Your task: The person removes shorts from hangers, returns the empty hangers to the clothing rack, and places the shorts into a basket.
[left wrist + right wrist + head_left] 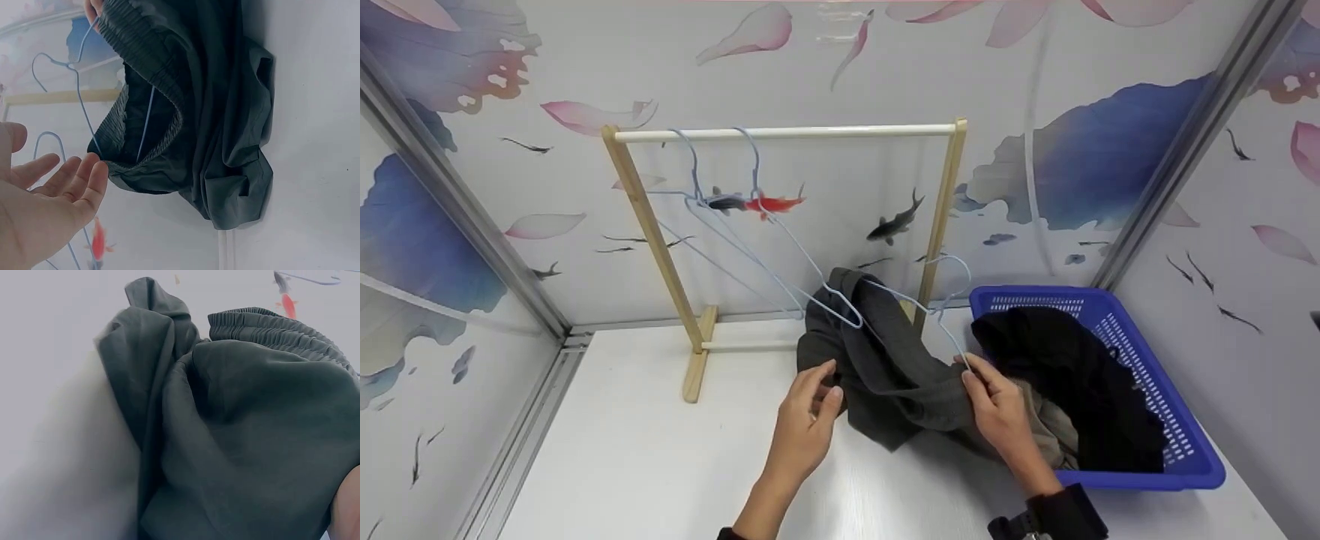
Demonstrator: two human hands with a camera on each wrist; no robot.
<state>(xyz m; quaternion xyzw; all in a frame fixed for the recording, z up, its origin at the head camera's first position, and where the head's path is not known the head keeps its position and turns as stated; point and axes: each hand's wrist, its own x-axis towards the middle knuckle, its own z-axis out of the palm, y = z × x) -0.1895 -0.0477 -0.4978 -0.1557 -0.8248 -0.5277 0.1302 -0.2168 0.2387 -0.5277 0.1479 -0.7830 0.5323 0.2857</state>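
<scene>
Dark grey elastic-waisted trousers (892, 405) hang bunched up in front of the rack. A light blue wire hanger (934, 309) runs inside their waistband (138, 45), with its hook free in the air. My right hand (1001, 409) pinches the hanger's shoulder and the waistband edge together. My left hand (802, 427) is at the other side of the waistband, its fingers loosely bent; in the left wrist view its fingertips (98, 171) are close to the waistband, and contact is unclear. Trouser fabric (253, 416) fills most of the right wrist view.
A wooden rack with a white rod (825, 132) stands behind, bearing two blue hangers (755, 161) toward its left. To the right, a blue plastic basket (1140, 480) contains a black garment (1080, 375) and a beige one (1046, 424). Printed walls enclose the white table (652, 465).
</scene>
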